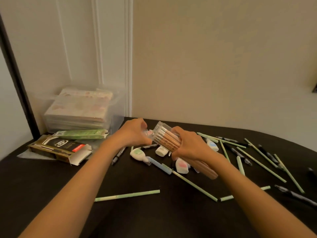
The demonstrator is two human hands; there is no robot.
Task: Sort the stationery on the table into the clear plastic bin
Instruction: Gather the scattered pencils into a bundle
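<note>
We grip a clear-sleeved pencil bundle point(169, 140) in our right hand point(190, 146) above the black table point(137, 217), its length slanting far-left toward the clear bin point(118, 107). Our left hand point(133, 133) pinches a blurred clear piece point(148, 133).

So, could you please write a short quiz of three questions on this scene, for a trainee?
1. True or false: the right hand grips a bundle of wooden pencils.
2. Where does the clear plastic bin stand? A) back left of the table B) front right C) on the floor
3. Fill in: the long sticks scattered on the table are mostly ___.
Key: 1 true; 2 A; 3 green.
</note>
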